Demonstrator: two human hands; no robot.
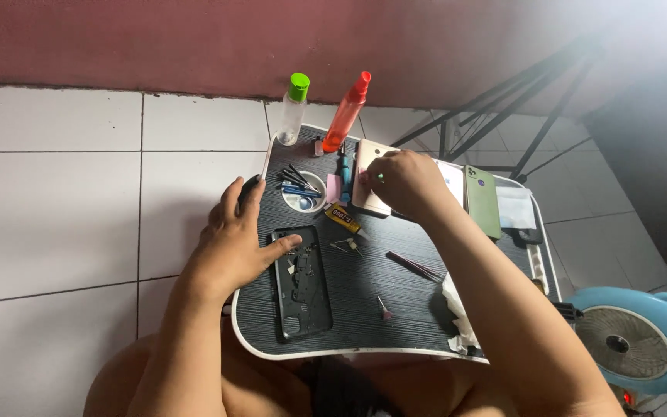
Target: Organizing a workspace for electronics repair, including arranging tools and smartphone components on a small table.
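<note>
Black and stripped of its internals, the phone frame (301, 283) lies on the lap table (364, 309) with your left hand (233, 243) resting open, thumb on its upper edge, while your right hand (404, 181) pinches at the pink back cover (366, 166) near the far edge. Judged from the head view, disassembly is done and refitting remains: screws sit in the small dish (303, 199), tweezers (347, 245) and glue tube (341, 217) unused. Around the table you have white floor tiles (63, 201), a maroon wall (156, 42) and a blue fan (631, 340).
</note>
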